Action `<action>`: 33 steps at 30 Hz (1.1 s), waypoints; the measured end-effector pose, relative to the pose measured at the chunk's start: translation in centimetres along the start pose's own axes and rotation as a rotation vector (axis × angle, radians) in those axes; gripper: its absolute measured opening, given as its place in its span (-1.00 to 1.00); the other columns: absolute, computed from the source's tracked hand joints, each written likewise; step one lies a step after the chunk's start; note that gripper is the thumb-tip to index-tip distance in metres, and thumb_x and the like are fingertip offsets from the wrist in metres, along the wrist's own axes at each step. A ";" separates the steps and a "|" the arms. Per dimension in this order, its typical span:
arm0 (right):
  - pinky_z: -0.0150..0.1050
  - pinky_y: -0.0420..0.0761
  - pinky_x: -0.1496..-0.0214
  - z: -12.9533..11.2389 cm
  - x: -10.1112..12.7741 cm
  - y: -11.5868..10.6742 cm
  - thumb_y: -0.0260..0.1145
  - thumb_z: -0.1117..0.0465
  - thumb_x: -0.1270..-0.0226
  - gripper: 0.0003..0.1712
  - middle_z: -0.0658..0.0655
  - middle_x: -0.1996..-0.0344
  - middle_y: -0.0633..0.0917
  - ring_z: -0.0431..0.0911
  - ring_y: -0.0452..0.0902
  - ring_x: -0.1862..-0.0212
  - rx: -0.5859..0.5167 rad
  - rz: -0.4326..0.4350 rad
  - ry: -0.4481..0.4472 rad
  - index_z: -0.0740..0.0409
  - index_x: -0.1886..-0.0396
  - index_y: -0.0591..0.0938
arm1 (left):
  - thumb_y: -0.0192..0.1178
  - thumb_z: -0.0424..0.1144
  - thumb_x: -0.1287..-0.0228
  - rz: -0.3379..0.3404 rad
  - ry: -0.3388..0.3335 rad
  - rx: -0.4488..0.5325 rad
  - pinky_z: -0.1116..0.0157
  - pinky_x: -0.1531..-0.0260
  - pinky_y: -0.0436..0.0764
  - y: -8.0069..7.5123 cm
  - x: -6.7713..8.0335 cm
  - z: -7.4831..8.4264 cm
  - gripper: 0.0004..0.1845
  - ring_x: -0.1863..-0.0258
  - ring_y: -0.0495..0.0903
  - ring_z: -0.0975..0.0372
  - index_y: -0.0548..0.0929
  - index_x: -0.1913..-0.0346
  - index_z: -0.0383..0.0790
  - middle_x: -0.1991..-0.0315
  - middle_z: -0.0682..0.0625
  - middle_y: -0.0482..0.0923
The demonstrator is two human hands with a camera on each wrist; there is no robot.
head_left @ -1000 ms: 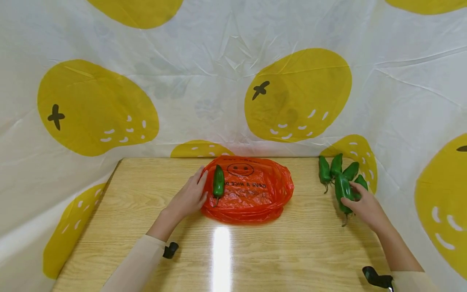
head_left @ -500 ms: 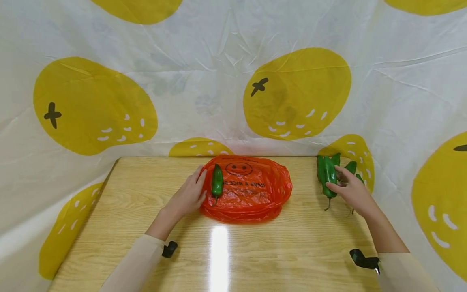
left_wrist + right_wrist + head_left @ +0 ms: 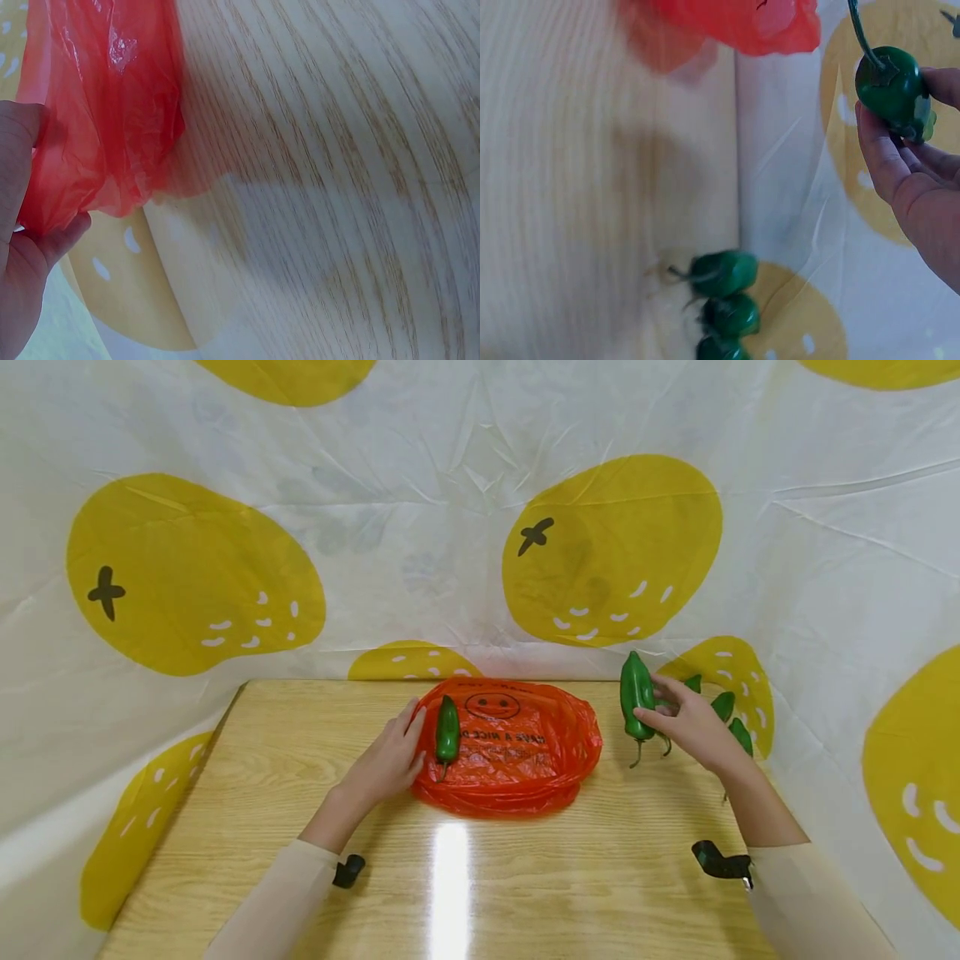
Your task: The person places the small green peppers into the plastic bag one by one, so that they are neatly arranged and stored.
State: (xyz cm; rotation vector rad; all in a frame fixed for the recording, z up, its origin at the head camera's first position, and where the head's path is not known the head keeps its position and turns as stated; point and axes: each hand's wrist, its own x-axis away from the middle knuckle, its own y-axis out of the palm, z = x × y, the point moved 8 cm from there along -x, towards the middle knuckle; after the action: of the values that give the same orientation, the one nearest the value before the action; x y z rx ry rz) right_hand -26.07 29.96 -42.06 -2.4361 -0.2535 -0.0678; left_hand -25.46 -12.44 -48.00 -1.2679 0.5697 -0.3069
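Observation:
My left hand [image 3: 386, 756] pinches the left edge of a red plastic bag [image 3: 517, 768] between thumb and fingers. In the left wrist view the bag [image 3: 105, 112] hangs in folds by the fingertips. One green chili pepper [image 3: 447, 735] lies lengthwise on the bag's left part, stem toward me. My right hand [image 3: 693, 722] holds another green chili pepper [image 3: 636, 693] between thumb and fingers, off the table, its stem pointing down toward me. The right wrist view shows this held pepper [image 3: 889, 82] from its stem end.
Several more green chili peppers [image 3: 740, 735] lie at the table's back right, partly hidden behind my right hand. A white cloth [image 3: 420, 568] with yellow fruit prints hangs behind and beside the wooden table [image 3: 540, 893].
My right hand has moved left, lifting the chili pepper from the group toward the bag. The left hand and the bag have stayed in place.

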 end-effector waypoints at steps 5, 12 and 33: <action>-0.30 0.69 -0.08 -2.1 -1.2 1.2 0.28 -0.09 -0.52 -0.02 0.41 -0.45 0.39 0.31 0.49 -0.36 -0.051 -0.037 -0.062 0.17 -0.69 0.03 | 0.30 -0.27 -0.37 0.031 0.019 -0.014 -0.03 -0.27 0.60 -0.3 0.0 0.2 -0.22 -0.29 0.51 -0.23 0.24 -0.52 -0.55 -0.57 -0.44 0.11; -0.28 0.75 0.01 -4.3 -2.9 3.9 0.31 0.09 -0.53 -0.16 0.39 -0.36 0.47 0.27 0.62 -0.22 -0.134 -0.099 -0.145 0.15 -0.64 0.16 | 0.29 -0.27 -0.37 0.033 0.024 -0.002 -0.04 -0.27 0.60 -0.5 0.0 0.3 -0.22 -0.29 0.51 -0.23 0.23 -0.52 -0.55 -0.57 -0.43 0.11; -0.15 0.78 0.02 -9.2 -6.1 10.4 0.41 0.21 -0.43 -0.21 0.38 -0.28 0.57 0.27 0.56 -0.26 -0.051 -0.284 -0.257 0.27 -0.55 0.32 | 0.28 -0.27 -0.38 0.011 0.008 0.002 -0.03 -0.32 0.56 -0.6 0.0 0.3 -0.23 -0.32 0.48 -0.22 0.23 -0.53 -0.55 -0.57 -0.44 0.12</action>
State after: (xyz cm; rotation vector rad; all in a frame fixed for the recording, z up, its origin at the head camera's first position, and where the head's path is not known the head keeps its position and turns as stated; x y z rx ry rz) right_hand -29.82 15.26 -42.27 -2.4413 -0.7201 0.1157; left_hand -25.26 -12.39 -47.35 -1.2614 0.5832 -0.3031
